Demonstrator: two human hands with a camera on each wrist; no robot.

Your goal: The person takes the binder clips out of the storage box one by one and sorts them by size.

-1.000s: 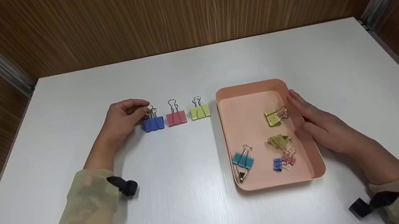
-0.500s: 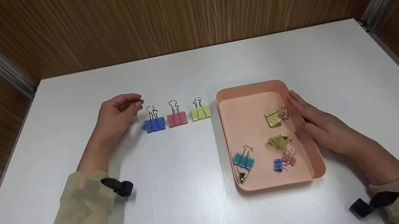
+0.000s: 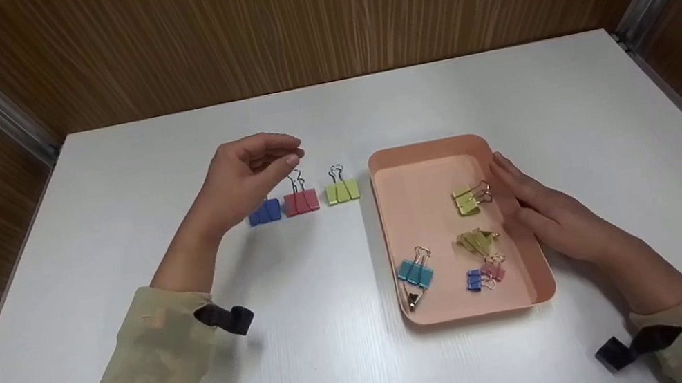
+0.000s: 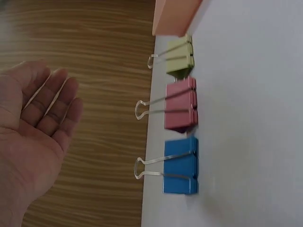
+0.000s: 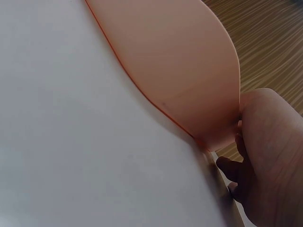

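Three binder clips stand in a row on the white table: blue (image 3: 265, 212) (image 4: 180, 164), red (image 3: 301, 200) (image 4: 181, 104) and yellow-green (image 3: 341, 190) (image 4: 180, 55). My left hand (image 3: 253, 168) (image 4: 35, 123) hovers above the blue and red clips with relaxed fingers, holding nothing. To the right lies a peach tray (image 3: 420, 160) (image 5: 180, 71) with several more clips: yellow-green (image 3: 469, 199), olive (image 3: 477, 241), teal (image 3: 416, 273), small blue (image 3: 475, 281) and pink (image 3: 494, 272). My right hand (image 3: 544, 212) (image 5: 265, 165) rests flat against the tray's right wall.
The white table (image 3: 345, 373) is boxed in by wood-grain walls (image 3: 309, 7) at the back and both sides. Black wrist straps (image 3: 226, 318) (image 3: 635, 347) show on both sleeves.
My left hand let go of the blue clip's wire handle, drew back left, then lifted and moved right over the blue and red clips. The right hand stayed still.
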